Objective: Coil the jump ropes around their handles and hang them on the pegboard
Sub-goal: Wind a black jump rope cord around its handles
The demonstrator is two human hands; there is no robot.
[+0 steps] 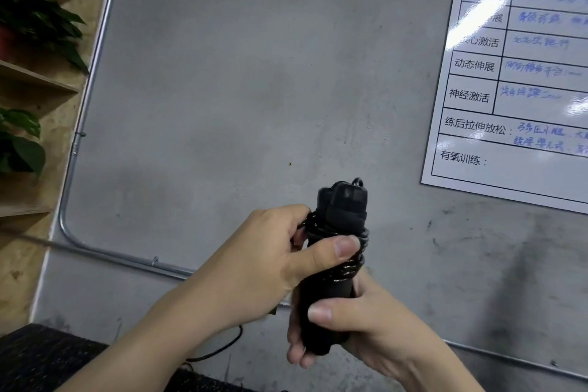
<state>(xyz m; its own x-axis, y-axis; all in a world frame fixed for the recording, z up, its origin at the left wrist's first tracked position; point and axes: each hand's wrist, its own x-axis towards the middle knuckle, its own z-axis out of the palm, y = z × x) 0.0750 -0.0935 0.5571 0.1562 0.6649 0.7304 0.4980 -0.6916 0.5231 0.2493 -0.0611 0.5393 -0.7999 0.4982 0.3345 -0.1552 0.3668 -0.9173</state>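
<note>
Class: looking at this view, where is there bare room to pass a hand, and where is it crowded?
Free: the bare grey wall between the shelves and the whiteboard chart. Crowded: low centre, where the left hand and right hand grip the handles.

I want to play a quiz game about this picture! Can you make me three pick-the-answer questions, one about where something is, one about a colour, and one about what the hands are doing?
1. Where are the green plants?
A. on the wooden shelves at the left
B. under the training chart
C. in the person's hands

2. What colour are the jump rope handles?
A. red
B. black
C. yellow

3. What is the left hand doing?
A. hanging open
B. pointing at the wall
C. gripping the handles, thumb pressed on the coiled rope

Answers: 1 A, leaves poke out of the shelves. 2 B, the bundle is all black. 3 C, the thumb lies across the coils while the right hand holds the bottom.
</note>
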